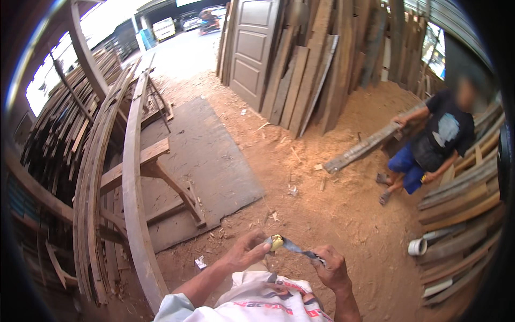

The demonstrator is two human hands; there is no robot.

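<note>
At the near centre, over sawdust-strewn ground (pixel 370 231), the flat grey-blue strip (pixel 296 248) is stretched lengthwise left to right, its right end angled nearer, the left hand (pixel 248 252) gripping a lumpy yellow piece (pixel 277 242) at its left end, the right hand (pixel 332 267) closed on its other end.

Brown floor (pixel 375 263) bears sawdust (pixel 351 196) and a grey sheet (pixel 217 155)

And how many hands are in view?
4: the left hand holding a small yellow lump; the right hand gripping a flat grey strip; and a black-shirted co-worker's hands, one on a weathered grey plank, one near blue shorts. Others may be hidden.
</note>
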